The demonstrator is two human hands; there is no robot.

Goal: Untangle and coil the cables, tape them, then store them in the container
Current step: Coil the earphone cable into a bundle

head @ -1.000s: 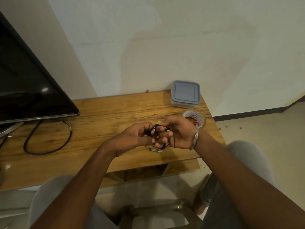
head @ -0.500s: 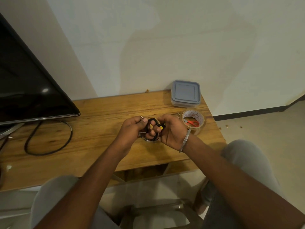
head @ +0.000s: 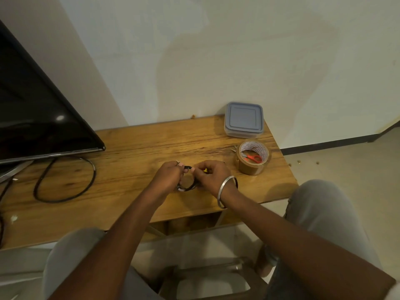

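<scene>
A small coil of black cable (head: 188, 187) with a yellow bit is held between both hands, just above the wooden table (head: 134, 144). My left hand (head: 167, 175) pinches its left side and my right hand (head: 211, 175) grips its right side; fingers hide most of the coil. A roll of brown tape (head: 253, 156) stands to the right of my right hand, with small red-handled scissors (head: 252, 158) lying inside it. The lidded grey container (head: 244, 119) sits at the back right against the wall, lid shut.
A black TV screen (head: 36, 113) fills the left, and its thick black cable (head: 65, 180) loops on the table to the left of my hands. The table's right edge is just past the tape. My knees and a stool are below the front edge.
Both hands have moved away from me and lower onto the table with the coil. The tape roll and the scissors inside it have come fully into view.
</scene>
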